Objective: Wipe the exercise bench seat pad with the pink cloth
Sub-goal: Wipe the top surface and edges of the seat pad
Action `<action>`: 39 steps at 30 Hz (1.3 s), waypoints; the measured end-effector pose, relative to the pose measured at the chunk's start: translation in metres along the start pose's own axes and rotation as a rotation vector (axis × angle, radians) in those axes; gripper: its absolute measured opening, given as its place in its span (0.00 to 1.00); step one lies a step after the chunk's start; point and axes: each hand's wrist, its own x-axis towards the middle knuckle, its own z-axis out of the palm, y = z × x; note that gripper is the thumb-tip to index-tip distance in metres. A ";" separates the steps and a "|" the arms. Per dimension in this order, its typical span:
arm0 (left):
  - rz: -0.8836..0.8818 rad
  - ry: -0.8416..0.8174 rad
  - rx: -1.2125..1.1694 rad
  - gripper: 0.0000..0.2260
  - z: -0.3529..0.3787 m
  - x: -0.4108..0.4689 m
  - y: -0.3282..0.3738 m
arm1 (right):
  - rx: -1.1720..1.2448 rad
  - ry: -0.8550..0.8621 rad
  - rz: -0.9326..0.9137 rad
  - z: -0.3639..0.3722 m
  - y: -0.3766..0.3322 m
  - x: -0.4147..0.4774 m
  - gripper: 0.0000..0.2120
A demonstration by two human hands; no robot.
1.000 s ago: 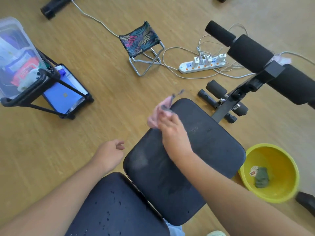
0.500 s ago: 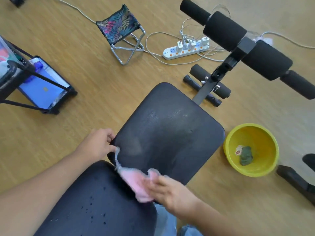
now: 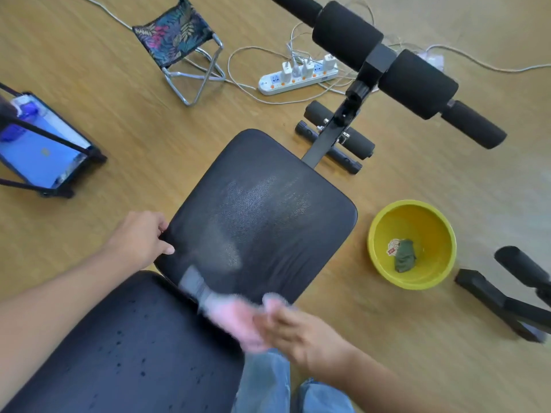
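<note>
The black seat pad (image 3: 262, 216) of the exercise bench fills the middle of the view, with a damp sheen across its top. My right hand (image 3: 298, 332) grips the pink cloth (image 3: 235, 320) at the pad's near edge, over the gap to the back pad (image 3: 125, 353); the cloth is blurred by motion. My left hand (image 3: 140, 239) holds the pad's left edge, fingers curled on the rim. Water drops dot the back pad.
A yellow basin (image 3: 413, 244) with a green rag (image 3: 404, 259) sits on the wooden floor right of the pad. Foam leg rollers (image 3: 384, 64), a power strip (image 3: 298, 77) with cables, a small folding stool (image 3: 182, 40) and a black cart (image 3: 41, 147) lie around.
My right hand swept the pink cloth from the pad's far end to its near edge, then slightly right. My left hand moved onto the pad's left rim and stays there.
</note>
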 end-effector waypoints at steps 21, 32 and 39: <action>-0.015 -0.279 -0.451 0.24 -0.038 0.007 -0.062 | -0.528 -0.369 -0.381 -0.016 -0.078 0.181 0.14; -0.140 -0.062 -0.385 0.20 -0.047 0.013 -0.097 | -0.594 -0.413 -0.153 -0.081 -0.045 0.305 0.13; 0.025 -0.109 -0.479 0.14 -0.049 0.016 -0.037 | -0.628 -0.339 0.075 -0.132 0.045 0.319 0.11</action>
